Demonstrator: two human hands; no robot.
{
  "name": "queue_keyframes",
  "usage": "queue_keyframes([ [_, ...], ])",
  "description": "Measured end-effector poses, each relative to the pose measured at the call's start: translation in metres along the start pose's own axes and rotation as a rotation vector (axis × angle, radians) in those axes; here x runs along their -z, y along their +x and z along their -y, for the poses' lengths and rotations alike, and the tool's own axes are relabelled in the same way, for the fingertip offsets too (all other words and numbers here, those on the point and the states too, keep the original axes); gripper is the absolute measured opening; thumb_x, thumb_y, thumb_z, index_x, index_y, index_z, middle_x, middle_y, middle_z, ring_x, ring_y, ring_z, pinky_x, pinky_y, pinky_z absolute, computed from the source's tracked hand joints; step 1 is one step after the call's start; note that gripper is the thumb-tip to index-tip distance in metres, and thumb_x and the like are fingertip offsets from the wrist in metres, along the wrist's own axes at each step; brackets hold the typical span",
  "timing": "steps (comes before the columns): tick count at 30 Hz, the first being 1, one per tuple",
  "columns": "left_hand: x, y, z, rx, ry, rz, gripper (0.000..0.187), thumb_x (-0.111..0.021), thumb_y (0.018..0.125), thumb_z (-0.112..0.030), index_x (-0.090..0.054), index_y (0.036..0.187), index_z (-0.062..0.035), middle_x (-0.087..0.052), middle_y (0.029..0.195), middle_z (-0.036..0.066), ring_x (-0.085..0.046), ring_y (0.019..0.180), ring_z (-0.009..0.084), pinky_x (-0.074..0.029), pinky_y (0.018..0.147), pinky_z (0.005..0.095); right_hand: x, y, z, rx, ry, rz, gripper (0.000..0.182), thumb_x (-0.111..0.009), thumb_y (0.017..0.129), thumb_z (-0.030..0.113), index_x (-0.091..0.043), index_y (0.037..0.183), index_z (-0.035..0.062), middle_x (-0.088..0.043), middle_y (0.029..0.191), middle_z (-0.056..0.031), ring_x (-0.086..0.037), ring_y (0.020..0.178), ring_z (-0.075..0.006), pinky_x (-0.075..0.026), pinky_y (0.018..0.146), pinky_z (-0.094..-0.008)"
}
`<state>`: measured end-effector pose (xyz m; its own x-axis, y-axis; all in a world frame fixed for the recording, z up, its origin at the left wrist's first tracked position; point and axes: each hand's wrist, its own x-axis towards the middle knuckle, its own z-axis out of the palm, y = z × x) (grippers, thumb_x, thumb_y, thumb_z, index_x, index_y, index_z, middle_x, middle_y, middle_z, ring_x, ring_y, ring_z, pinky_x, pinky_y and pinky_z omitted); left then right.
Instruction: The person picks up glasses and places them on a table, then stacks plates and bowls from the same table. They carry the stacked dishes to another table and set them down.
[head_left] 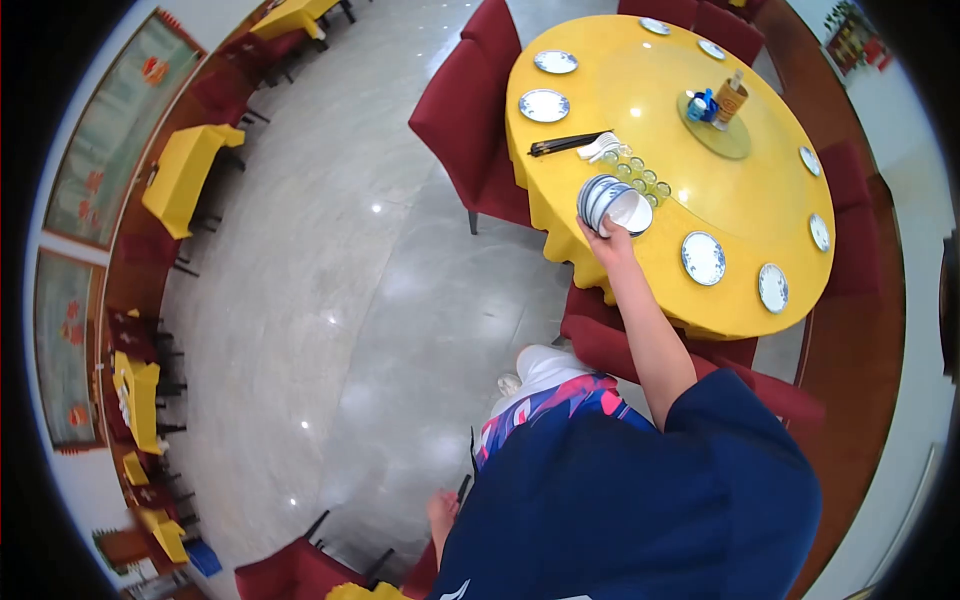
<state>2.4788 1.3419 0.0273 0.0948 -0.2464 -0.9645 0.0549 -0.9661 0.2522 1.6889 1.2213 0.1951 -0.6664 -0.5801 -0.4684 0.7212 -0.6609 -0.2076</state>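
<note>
My right hand (608, 243) reaches over the near edge of the round table and grips a tilted stack of blue-and-white bowls (602, 200). Right beside the stack is another white bowl (638, 217), partly overlapped by it. Just beyond stand several small clear glasses (637, 175) in rows. White spoons (600, 146) and dark chopsticks (565, 144) lie to their left. My left hand (442, 506) hangs low by my side with curled fingers, a dark narrow object next to it; I cannot tell what it holds.
Patterned plates (703, 258) ring the yellow-covered table (560, 205). A turntable (735, 142) bears a wooden holder (731, 100) and blue items. Red chairs (465, 110) surround the table, one (620, 345) right before me. More yellow-covered tables (180, 180) line the left wall.
</note>
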Motion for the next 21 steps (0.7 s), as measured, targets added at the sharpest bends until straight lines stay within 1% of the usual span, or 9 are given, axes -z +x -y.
queue_keyframes([
  [2,-0.044,-0.008,-0.105,-0.289,0.152,-0.066,0.028,-0.054,0.092,-0.035,-0.054,0.109,-0.0127,-0.067,0.089,0.007,-0.064,0.079,0.0183,-0.048,0.066,0.0344,0.000,0.016,-0.015,-0.005,0.018,-0.101,0.042,-0.043,0.098,0.002,-0.034,0.138,0.0075,-0.041,0.138,-0.0158,-0.043,0.125,-0.0398,-0.039,0.104,-0.0635],
  [6,-0.094,-0.014,-0.241,-0.430,0.285,-0.111,0.035,-0.049,0.095,-0.034,-0.054,0.121,-0.0122,-0.067,0.101,0.008,-0.064,0.087,0.0177,-0.048,0.074,0.0335,0.010,0.054,-0.036,0.046,0.011,-0.169,0.043,-0.043,0.097,0.001,-0.034,0.138,0.0087,-0.039,0.140,-0.0173,-0.040,0.128,-0.0408,-0.039,0.104,-0.0640],
  [10,-0.152,-0.027,-0.323,-0.479,0.407,-0.052,0.037,-0.046,0.097,-0.032,-0.051,0.128,-0.0119,-0.067,0.104,0.009,-0.063,0.092,0.0170,-0.048,0.076,0.0339,0.014,0.103,-0.048,0.020,0.054,-0.245,0.043,-0.042,0.097,0.001,-0.033,0.139,0.0099,-0.037,0.141,-0.0174,-0.039,0.128,-0.0409,-0.038,0.103,-0.0656],
  [14,-0.202,-0.020,-0.353,-0.421,0.456,-0.047,0.035,-0.045,0.098,-0.031,-0.052,0.127,-0.0112,-0.067,0.105,0.009,-0.063,0.092,0.0168,-0.048,0.077,0.0358,0.030,0.168,-0.056,0.078,0.044,-0.346,0.042,-0.041,0.097,0.000,-0.035,0.137,0.0084,-0.037,0.142,-0.0183,-0.041,0.126,-0.0408,-0.040,0.101,-0.0656],
  [16,-0.221,-0.023,-0.358,-0.652,1.097,0.050,0.036,-0.045,0.098,-0.032,-0.052,0.126,-0.0111,-0.067,0.106,0.010,-0.064,0.095,0.0178,-0.048,0.077,0.0369,0.030,0.192,-0.059,0.140,0.022,-0.431,0.042,-0.043,0.096,0.001,-0.035,0.137,0.0080,-0.037,0.141,-0.0185,-0.042,0.125,-0.0409,-0.042,0.100,-0.0655],
  [17,-0.150,0.000,-0.352,-0.653,1.106,0.048,0.036,-0.045,0.098,-0.032,-0.052,0.126,-0.0111,-0.067,0.106,0.010,-0.064,0.095,0.0178,-0.048,0.077,0.0369,0.024,0.203,-0.060,0.199,-0.008,-0.498,0.043,-0.045,0.095,0.002,-0.036,0.137,0.0076,-0.038,0.141,-0.0188,-0.042,0.125,-0.0409,-0.043,0.098,-0.0654],
  [18,-0.136,0.029,-0.355,-0.873,1.447,0.204,0.037,-0.046,0.098,-0.034,-0.053,0.126,-0.0108,-0.067,0.106,0.010,-0.064,0.096,0.0186,-0.048,0.077,0.0372,0.017,0.212,-0.060,0.200,0.005,-0.501,0.043,-0.045,0.095,0.002,-0.036,0.137,0.0076,-0.038,0.141,-0.0188,-0.042,0.125,-0.0409,-0.043,0.098,-0.0654],
  [19,-0.185,0.080,-0.359,-1.093,1.785,0.372,0.038,-0.046,0.097,-0.035,-0.054,0.125,-0.0106,-0.067,0.106,0.010,-0.064,0.097,0.0193,-0.048,0.077,0.0375,0.012,0.222,-0.058,0.245,0.018,-0.562,0.045,-0.045,0.093,0.000,-0.035,0.137,0.0085,-0.038,0.141,-0.0184,-0.043,0.124,-0.0418,-0.044,0.096,-0.0661],
  [21,-0.217,0.092,-0.404,-1.172,1.785,0.345,0.039,-0.047,0.097,-0.036,-0.054,0.125,-0.0105,-0.067,0.106,0.010,-0.064,0.097,0.0194,-0.048,0.077,0.0375,0.001,0.240,-0.055,0.328,0.045,-0.681,0.051,-0.046,0.089,-0.002,-0.035,0.137,0.0104,-0.037,0.141,-0.0176,-0.045,0.122,-0.0436,-0.045,0.092,-0.0675],
])
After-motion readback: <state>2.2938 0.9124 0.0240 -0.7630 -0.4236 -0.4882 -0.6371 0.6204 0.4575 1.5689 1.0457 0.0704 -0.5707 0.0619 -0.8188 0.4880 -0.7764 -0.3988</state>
